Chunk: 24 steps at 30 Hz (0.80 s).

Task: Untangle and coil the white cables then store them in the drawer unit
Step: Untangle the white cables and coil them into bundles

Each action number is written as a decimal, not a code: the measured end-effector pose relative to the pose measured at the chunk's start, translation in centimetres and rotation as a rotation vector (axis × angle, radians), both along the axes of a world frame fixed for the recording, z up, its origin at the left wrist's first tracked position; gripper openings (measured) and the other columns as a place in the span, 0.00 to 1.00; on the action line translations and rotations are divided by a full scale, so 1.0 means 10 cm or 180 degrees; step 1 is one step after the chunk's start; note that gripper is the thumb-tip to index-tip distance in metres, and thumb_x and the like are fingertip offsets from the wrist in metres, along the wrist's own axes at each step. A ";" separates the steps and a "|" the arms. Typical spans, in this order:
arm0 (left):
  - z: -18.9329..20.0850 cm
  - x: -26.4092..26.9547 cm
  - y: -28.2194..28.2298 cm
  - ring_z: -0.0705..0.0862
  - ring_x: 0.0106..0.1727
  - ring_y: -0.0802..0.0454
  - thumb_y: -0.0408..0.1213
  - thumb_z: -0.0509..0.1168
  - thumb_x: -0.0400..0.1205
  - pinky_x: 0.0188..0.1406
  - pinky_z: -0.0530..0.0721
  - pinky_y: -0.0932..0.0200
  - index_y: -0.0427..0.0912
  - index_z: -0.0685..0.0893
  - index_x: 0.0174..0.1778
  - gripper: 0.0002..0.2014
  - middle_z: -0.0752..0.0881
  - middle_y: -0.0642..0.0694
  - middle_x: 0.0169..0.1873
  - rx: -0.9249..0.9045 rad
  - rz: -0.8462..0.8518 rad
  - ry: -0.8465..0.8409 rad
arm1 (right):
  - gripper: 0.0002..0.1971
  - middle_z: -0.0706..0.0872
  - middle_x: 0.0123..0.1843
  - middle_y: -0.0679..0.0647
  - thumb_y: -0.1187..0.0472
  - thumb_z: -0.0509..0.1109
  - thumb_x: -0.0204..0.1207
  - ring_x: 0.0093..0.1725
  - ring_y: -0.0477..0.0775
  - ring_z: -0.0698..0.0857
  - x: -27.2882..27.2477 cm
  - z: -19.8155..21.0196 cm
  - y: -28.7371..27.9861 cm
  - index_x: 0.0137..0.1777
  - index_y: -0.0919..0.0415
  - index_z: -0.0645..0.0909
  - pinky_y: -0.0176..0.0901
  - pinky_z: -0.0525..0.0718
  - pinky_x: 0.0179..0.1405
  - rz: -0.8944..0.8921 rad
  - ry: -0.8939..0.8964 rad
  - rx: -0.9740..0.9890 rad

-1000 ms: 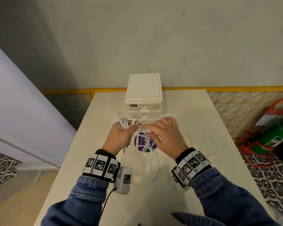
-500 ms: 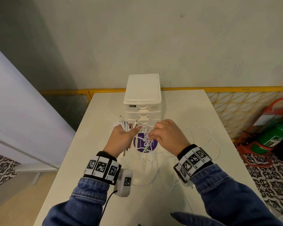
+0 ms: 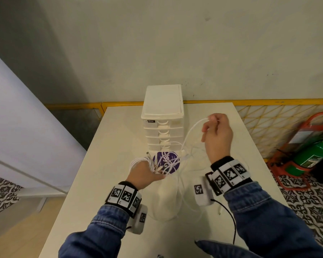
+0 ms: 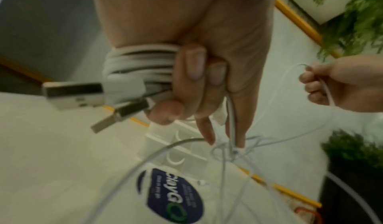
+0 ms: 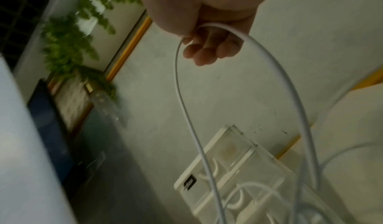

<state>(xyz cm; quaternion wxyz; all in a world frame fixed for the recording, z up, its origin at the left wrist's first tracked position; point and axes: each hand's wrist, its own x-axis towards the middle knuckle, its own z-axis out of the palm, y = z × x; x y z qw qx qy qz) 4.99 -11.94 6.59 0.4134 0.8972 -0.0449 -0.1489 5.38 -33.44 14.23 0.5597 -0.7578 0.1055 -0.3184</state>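
From the head view, the right hand [image 3: 217, 135] pinches a white cable [image 3: 191, 130] raised beside the drawer unit [image 3: 163, 116] on the table [image 3: 104, 146]. At the left wrist, the left hand [image 4: 207, 80] grips a coiled bundle [image 4: 140, 63] with USB plugs [image 4: 72, 94] protruding. At the right wrist, curled fingers [image 5: 207, 52] hold the cable loop.

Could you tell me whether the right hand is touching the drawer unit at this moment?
Apart. In the head view the right hand is raised beside the drawer unit with bare table between them, pinching only a white cable.
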 end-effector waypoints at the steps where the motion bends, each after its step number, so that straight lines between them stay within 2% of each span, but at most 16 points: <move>1: -0.03 0.01 0.04 0.72 0.21 0.62 0.44 0.80 0.67 0.24 0.67 0.68 0.46 0.72 0.18 0.22 0.74 0.54 0.19 0.0166 0.0065 -0.0080 | 0.09 0.79 0.30 0.48 0.62 0.54 0.84 0.26 0.49 0.77 0.01 -0.01 -0.09 0.44 0.53 0.73 0.48 0.80 0.26 -0.0165 -0.0028 0.0261; 4: 0.01 0.02 0.12 0.66 0.19 0.60 0.40 0.78 0.71 0.20 0.60 0.68 0.46 0.64 0.17 0.28 0.65 0.53 0.17 0.0341 0.0257 -0.0311 | 0.13 0.77 0.29 0.49 0.64 0.53 0.83 0.28 0.50 0.77 0.02 -0.13 -0.31 0.41 0.50 0.73 0.49 0.78 0.26 -0.0493 -0.0054 0.0690; 6: 0.03 0.03 0.14 0.66 0.20 0.58 0.39 0.77 0.71 0.20 0.61 0.67 0.45 0.64 0.17 0.27 0.66 0.52 0.17 0.0291 0.0389 -0.0316 | 0.10 0.79 0.31 0.51 0.61 0.53 0.83 0.31 0.57 0.80 0.02 -0.31 -0.39 0.44 0.54 0.74 0.52 0.80 0.32 -0.0664 0.0262 0.0318; 8: 0.00 0.07 0.13 0.67 0.19 0.53 0.39 0.79 0.69 0.21 0.65 0.60 0.42 0.65 0.17 0.27 0.67 0.49 0.16 0.0008 0.0535 -0.0223 | 0.10 0.85 0.38 0.56 0.61 0.53 0.83 0.40 0.63 0.83 0.01 -0.53 -0.46 0.50 0.58 0.77 0.52 0.80 0.42 -0.0632 0.0834 -0.0161; 10: -0.01 0.09 0.14 0.67 0.17 0.51 0.41 0.78 0.67 0.20 0.64 0.59 0.39 0.68 0.19 0.24 0.67 0.47 0.14 -0.0191 0.0692 -0.0178 | 0.11 0.87 0.49 0.61 0.65 0.55 0.81 0.49 0.64 0.82 -0.01 -0.70 -0.48 0.54 0.61 0.79 0.50 0.77 0.47 -0.0497 0.1452 -0.0519; 12: 0.01 0.08 0.14 0.66 0.13 0.54 0.39 0.77 0.71 0.15 0.63 0.64 0.37 0.72 0.20 0.22 0.68 0.47 0.12 -0.0349 0.0748 -0.0097 | 0.16 0.83 0.57 0.63 0.72 0.58 0.75 0.59 0.66 0.78 -0.05 -0.76 -0.44 0.59 0.60 0.79 0.54 0.75 0.53 -0.0480 0.1862 -0.1131; 13: 0.01 0.08 0.15 0.67 0.12 0.54 0.39 0.76 0.73 0.14 0.64 0.65 0.36 0.74 0.20 0.21 0.69 0.46 0.12 -0.0424 0.0716 -0.0085 | 0.21 0.80 0.60 0.63 0.75 0.59 0.71 0.62 0.65 0.75 -0.07 -0.77 -0.40 0.61 0.59 0.79 0.56 0.74 0.57 -0.0513 0.1777 -0.1449; 15: 0.04 0.06 0.13 0.69 0.14 0.53 0.37 0.74 0.74 0.14 0.66 0.65 0.29 0.79 0.24 0.18 0.72 0.43 0.14 -0.0538 0.0587 -0.0060 | 0.25 0.79 0.61 0.60 0.79 0.59 0.65 0.63 0.62 0.74 -0.10 -0.70 -0.27 0.60 0.59 0.81 0.57 0.74 0.62 -0.0393 0.0903 -0.1794; 17: 0.06 0.05 0.12 0.70 0.15 0.52 0.35 0.73 0.74 0.15 0.68 0.66 0.22 0.84 0.34 0.16 0.76 0.40 0.18 -0.0608 0.0452 -0.0054 | 0.20 0.83 0.54 0.55 0.76 0.58 0.66 0.57 0.55 0.78 -0.14 -0.58 -0.11 0.52 0.59 0.84 0.51 0.77 0.62 0.0331 0.0018 -0.1920; 18: 0.09 0.05 0.10 0.70 0.15 0.52 0.35 0.72 0.74 0.15 0.68 0.66 0.21 0.84 0.36 0.15 0.76 0.39 0.19 -0.0620 0.0423 -0.0063 | 0.18 0.85 0.50 0.53 0.73 0.58 0.68 0.53 0.52 0.80 -0.15 -0.52 -0.01 0.48 0.58 0.85 0.49 0.78 0.59 0.0867 -0.0170 -0.1999; 20: 0.16 0.02 0.06 0.71 0.18 0.51 0.32 0.71 0.73 0.17 0.69 0.64 0.21 0.84 0.39 0.13 0.76 0.39 0.20 -0.0796 0.0294 -0.0097 | 0.16 0.88 0.43 0.48 0.70 0.59 0.70 0.45 0.49 0.83 -0.15 -0.48 0.20 0.42 0.54 0.87 0.49 0.78 0.54 0.1751 -0.0102 -0.2297; 21: 0.21 0.00 0.04 0.72 0.19 0.52 0.30 0.71 0.73 0.18 0.69 0.63 0.22 0.83 0.39 0.11 0.77 0.41 0.21 -0.0931 0.0201 -0.0130 | 0.16 0.89 0.43 0.46 0.68 0.59 0.70 0.44 0.50 0.84 -0.13 -0.51 0.29 0.41 0.52 0.88 0.49 0.75 0.53 0.1951 -0.0021 -0.2556; 24: 0.37 -0.07 0.02 0.72 0.18 0.60 0.23 0.68 0.74 0.18 0.70 0.66 0.32 0.85 0.38 0.02 0.77 0.54 0.17 -0.1201 0.0159 -0.0156 | 0.11 0.89 0.41 0.44 0.56 0.63 0.70 0.43 0.52 0.85 -0.06 -0.65 0.44 0.44 0.48 0.88 0.49 0.66 0.55 0.1930 0.0169 -0.3398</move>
